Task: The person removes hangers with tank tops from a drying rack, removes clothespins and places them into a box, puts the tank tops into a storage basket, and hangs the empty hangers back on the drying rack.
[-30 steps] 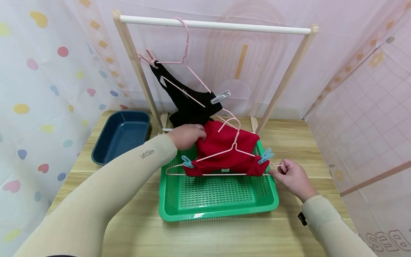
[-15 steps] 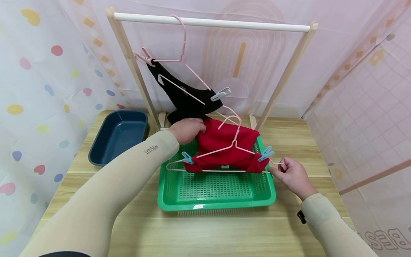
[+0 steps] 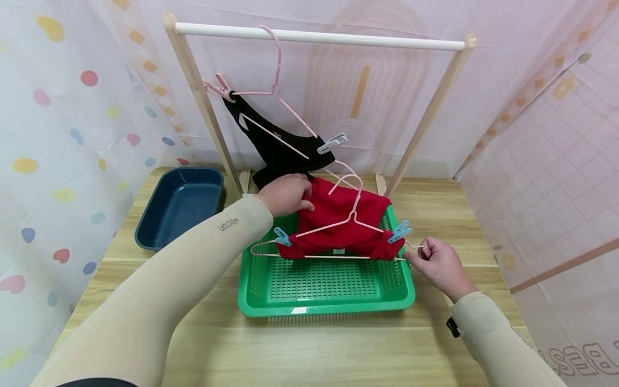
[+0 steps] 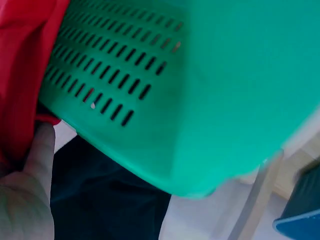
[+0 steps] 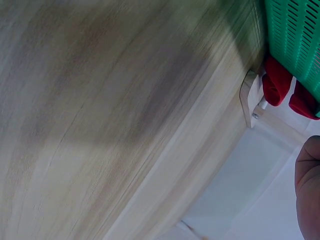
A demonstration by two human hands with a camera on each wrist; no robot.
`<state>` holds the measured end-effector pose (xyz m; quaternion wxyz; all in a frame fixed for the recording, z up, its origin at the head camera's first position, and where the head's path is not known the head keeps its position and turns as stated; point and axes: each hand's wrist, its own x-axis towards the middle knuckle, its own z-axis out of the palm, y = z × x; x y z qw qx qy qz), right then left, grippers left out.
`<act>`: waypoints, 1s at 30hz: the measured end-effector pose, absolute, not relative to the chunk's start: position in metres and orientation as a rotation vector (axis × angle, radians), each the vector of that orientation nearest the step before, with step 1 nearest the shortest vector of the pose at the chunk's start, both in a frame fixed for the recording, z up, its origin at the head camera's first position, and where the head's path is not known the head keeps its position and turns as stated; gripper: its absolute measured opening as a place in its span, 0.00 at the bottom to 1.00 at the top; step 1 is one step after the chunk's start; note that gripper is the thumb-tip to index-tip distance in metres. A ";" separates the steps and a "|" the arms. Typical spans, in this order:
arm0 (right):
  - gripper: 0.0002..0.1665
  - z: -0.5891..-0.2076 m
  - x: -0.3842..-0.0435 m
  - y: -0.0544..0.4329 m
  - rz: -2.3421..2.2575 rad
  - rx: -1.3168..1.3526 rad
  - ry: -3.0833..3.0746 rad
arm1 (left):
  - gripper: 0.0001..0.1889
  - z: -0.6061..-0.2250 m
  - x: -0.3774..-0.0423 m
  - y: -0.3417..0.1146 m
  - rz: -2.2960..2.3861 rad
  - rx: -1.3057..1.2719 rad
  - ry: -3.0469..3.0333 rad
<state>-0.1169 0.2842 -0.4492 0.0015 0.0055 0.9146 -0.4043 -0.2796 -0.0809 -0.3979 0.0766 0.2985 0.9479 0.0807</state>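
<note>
A red garment (image 3: 338,209) with thin straps lies over the back of a green slotted basket (image 3: 324,309). A pink hanger (image 3: 354,216) rests along its front edge, and a light blue clothespin (image 3: 282,237) and a second blue clothespin (image 3: 401,231) fasten its two upper corners. My left hand (image 3: 286,194) grips the garment's back left edge; in the left wrist view its thumb (image 4: 41,157) lies against the red cloth. With thumb and fingers, my right hand (image 3: 441,267) pinches the hanger's right end, beside the basket's right rim.
Behind the basket stands a wooden rack with a white rail (image 3: 319,37). From it a black garment (image 3: 285,142) hangs tilted on another pink hanger (image 3: 278,59), with a pink clothespin (image 3: 223,87) and a grey clothespin (image 3: 332,143). A dark blue tub (image 3: 181,204) sits at left.
The green basket has shifted slightly back towards the rack. My left hand has moved a little and its thumb shows more against the red garment. The right hand keeps its pinch on the hanger.
</note>
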 end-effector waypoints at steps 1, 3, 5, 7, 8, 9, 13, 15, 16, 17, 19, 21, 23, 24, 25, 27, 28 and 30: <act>0.27 -0.449 -0.117 0.284 -1.267 0.021 2.868 | 0.13 -0.398 -0.280 -0.080 0.251 0.887 2.851; 0.27 -0.449 -0.116 0.283 -1.275 0.024 2.860 | 0.08 -0.398 -0.280 -0.078 0.278 0.878 2.870; 0.27 -0.449 -0.116 0.283 -1.275 0.022 2.860 | 0.09 -0.397 -0.280 -0.077 0.338 0.870 2.876; 0.27 -0.449 -0.116 0.283 -1.276 0.021 2.860 | 0.14 -0.396 -0.280 -0.077 0.387 0.882 2.879; 0.27 -0.449 -0.116 0.283 -1.275 0.020 2.861 | 0.17 -0.394 -0.280 -0.077 0.396 0.894 2.881; 0.27 -0.450 -0.117 0.284 -1.273 0.022 2.861 | 0.20 -0.393 -0.280 -0.077 0.405 0.911 2.885; 0.26 -0.451 -0.118 0.284 -1.255 0.032 2.870 | 0.17 -0.389 -0.276 -0.078 0.405 1.028 2.928; 0.26 -0.451 -0.118 0.285 -1.251 0.033 2.873 | 0.14 -0.387 -0.273 -0.078 0.447 1.052 2.951; 0.26 -0.451 -0.118 0.285 -1.251 0.032 2.874 | 0.13 -0.386 -0.272 -0.078 0.474 1.055 2.958; 0.26 -0.451 -0.118 0.284 -1.251 0.031 2.876 | 0.12 -0.385 -0.271 -0.078 0.505 1.054 2.962; 0.26 -0.451 -0.117 0.284 -1.256 0.029 2.879 | 0.12 -0.382 -0.269 -0.078 0.564 1.045 2.959; 0.27 -0.451 -0.117 0.284 -1.261 0.025 2.887 | 0.11 -0.379 -0.267 -0.078 0.610 1.047 2.943; 0.27 -0.450 -0.117 0.284 -1.278 0.022 2.900 | 0.10 -0.374 -0.266 -0.079 0.655 1.049 2.920; 0.28 -0.450 -0.117 0.284 -1.287 0.018 2.907 | 0.10 -0.372 -0.265 -0.079 0.681 1.047 2.905; 0.28 -0.449 -0.117 0.284 -1.297 0.018 2.913 | 0.10 -0.370 -0.264 -0.079 0.703 1.042 2.892; 0.29 -0.448 -0.117 0.283 -1.324 0.017 2.911 | 0.10 -0.366 -0.264 -0.080 0.741 1.023 2.874; 0.30 -0.448 -0.116 0.282 -1.342 0.014 2.899 | 0.10 -0.364 -0.264 -0.080 0.756 1.008 2.867; 0.31 -0.448 -0.116 0.282 -1.368 0.004 2.858 | 0.10 -0.363 -0.264 -0.080 0.771 0.983 2.860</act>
